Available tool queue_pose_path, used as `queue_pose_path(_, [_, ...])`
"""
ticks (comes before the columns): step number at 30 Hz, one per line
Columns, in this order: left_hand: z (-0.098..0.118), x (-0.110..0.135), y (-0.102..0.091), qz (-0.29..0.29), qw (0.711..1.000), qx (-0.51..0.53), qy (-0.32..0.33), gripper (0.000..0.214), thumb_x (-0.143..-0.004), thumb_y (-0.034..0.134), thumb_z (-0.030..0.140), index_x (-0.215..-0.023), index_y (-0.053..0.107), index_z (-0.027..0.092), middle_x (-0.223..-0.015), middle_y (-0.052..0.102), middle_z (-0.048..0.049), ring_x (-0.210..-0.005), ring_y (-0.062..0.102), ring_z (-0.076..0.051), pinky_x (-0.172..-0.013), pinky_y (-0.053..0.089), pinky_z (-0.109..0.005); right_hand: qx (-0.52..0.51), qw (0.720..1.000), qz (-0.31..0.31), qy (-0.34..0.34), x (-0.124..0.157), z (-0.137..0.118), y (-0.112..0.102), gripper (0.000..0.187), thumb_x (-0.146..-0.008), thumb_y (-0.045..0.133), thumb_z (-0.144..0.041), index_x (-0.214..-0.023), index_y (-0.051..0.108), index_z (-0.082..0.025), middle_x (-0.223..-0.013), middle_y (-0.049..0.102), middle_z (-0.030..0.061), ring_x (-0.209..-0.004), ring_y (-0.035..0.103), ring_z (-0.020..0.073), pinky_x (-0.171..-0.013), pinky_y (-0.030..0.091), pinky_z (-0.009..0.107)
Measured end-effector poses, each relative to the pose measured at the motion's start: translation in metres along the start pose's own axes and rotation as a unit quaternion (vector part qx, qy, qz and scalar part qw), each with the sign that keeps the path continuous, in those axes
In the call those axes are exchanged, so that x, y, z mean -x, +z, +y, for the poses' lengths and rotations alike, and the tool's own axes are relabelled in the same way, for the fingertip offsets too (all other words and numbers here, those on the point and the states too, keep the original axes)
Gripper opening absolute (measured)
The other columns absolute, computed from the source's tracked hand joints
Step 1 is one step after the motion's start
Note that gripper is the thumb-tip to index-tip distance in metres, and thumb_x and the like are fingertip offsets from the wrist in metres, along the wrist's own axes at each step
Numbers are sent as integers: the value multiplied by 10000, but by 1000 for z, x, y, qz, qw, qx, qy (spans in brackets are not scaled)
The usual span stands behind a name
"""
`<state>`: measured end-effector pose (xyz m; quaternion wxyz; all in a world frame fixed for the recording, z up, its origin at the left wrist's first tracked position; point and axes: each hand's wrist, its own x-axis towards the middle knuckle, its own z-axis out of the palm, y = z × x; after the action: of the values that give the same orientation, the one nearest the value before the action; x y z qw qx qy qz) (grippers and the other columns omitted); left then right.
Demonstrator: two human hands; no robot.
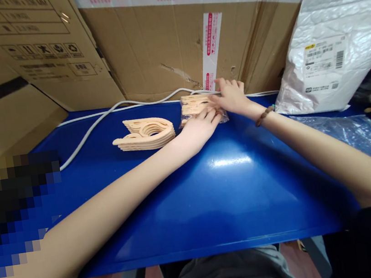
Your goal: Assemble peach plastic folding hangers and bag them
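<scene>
Both my arms reach far across the blue table point(213, 190). My left hand point(201, 126) lies on the near edge of a clear plastic bag of peach-coloured hangers point(194, 106), fingers closed on its edge. My right hand point(232, 94) rests on the bag's right side, fingers curled over it against the cardboard box behind. A bead bracelet point(264, 116) circles my right wrist. To the left, apart from both hands, lies a loose stack of the same peach hangers point(146, 133).
Large cardboard boxes point(165, 45) wall off the back and left of the table. A white cable point(100, 119) runs along the back edge. A grey plastic parcel point(327, 41) leans at the right, with clear plastic film point(353, 133) lying below it.
</scene>
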<state>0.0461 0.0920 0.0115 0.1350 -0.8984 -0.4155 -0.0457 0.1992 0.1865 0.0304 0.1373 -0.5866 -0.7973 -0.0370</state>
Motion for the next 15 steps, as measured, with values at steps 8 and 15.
queue_pose_path(8, [1, 2, 0, 2, 1000, -25, 16, 492, -1020, 329, 65, -1505, 408, 79, -1579, 405, -188, -1445, 410, -335, -1067, 498, -501, -32, 997, -13, -75, 79, 90, -61, 567, -826, 610, -638, -1209, 678, -224, -1158, 664, 193, -1181, 548, 454, -1008, 364, 685])
queue_pose_path(15, [-10, 31, 2, 20, 997, -22, 75, 516, -1001, 412, 48, -1511, 430, 121, -1600, 363, -188, -1478, 364, -325, -1166, 373, -529, -147, 981, 125, 0, 204, 133, -96, 518, -860, 599, -636, -1237, 682, -290, -1305, 607, 246, -1219, 574, 393, -962, 428, 606])
